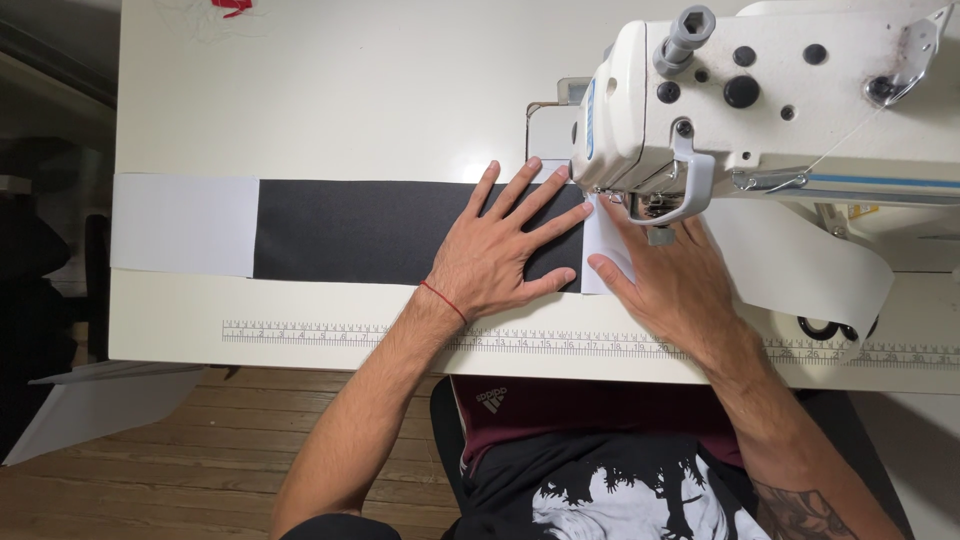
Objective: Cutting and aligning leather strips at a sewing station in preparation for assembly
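Black fabric strip (370, 232) under your flat, spread left hand (500, 255); right hand (665, 275), open, presses white fabric (608, 250) beside the sewing machine (760, 90).

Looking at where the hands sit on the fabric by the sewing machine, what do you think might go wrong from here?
1. The right hand lies close under the machine's needle area, so a fingertip might get caught.
2. The left hand presses only the black fabric; the white strip hanging over the table edge could drag the seam crooked.
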